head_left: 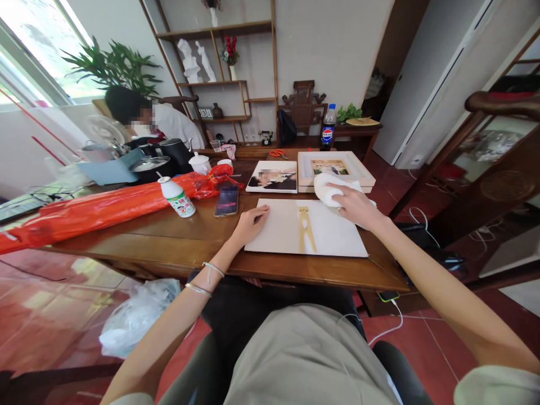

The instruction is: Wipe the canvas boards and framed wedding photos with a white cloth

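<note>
A white flat panel (pixel 291 230) with a gold stand strip (pixel 304 228) down its middle lies on the wooden table (pixel 177 236) in front of me. My left hand (pixel 251 224) rests on the panel's left edge, fingers curled over the corner. My right hand (pixel 356 205) grips a white cloth (pixel 327 188) at the panel's far right corner. Beyond it lie a cream picture frame (pixel 335 169) holding a photo, and a loose photo print (pixel 273 177).
A phone (pixel 226 201), a small white drink bottle (pixel 178 197) and a long red plastic bag (pixel 97 211) lie to the left. A cola bottle (pixel 327 128) and orange scissors (pixel 277 152) stand farther back. Another person (pixel 160 121) sits at the far left by kettles.
</note>
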The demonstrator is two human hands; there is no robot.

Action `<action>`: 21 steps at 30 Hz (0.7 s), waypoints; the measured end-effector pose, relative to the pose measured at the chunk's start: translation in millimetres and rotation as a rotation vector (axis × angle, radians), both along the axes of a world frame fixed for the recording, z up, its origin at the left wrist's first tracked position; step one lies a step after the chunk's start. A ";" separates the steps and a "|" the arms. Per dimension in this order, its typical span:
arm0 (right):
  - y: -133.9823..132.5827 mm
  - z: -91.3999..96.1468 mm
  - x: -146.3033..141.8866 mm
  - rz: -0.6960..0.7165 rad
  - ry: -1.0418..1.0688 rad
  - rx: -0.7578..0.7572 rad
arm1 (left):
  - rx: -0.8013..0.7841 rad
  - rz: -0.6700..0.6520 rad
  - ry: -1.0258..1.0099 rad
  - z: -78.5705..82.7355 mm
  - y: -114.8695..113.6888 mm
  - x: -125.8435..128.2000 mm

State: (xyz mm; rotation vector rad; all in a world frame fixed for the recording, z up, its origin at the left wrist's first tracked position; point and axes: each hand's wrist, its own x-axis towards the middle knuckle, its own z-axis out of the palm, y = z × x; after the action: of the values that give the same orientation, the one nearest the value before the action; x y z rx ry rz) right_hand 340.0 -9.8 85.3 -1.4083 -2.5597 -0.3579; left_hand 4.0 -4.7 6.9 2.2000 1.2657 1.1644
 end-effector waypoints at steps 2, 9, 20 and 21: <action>-0.1 -7.5 -7.7 0.057 -0.024 -0.045 | 0.009 -0.003 -0.002 -0.2 -0.4 0.1; -42.8 -15.2 -18.9 0.233 0.012 -0.110 | 0.034 -0.018 0.009 -1.1 -0.5 0.1; -50.7 -24.6 4.7 0.257 0.066 -0.100 | 0.036 -0.009 0.002 -2.3 0.2 0.5; -39.4 -26.9 7.1 0.233 0.047 -0.098 | 0.035 -0.010 0.003 -2.3 0.4 0.4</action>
State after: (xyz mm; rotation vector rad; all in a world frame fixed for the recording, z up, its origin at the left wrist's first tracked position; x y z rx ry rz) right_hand 347.1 -49.2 58.4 -1.1156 -2.6967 -0.1629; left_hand 4.5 -4.2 4.6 2.2316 1.2430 1.1876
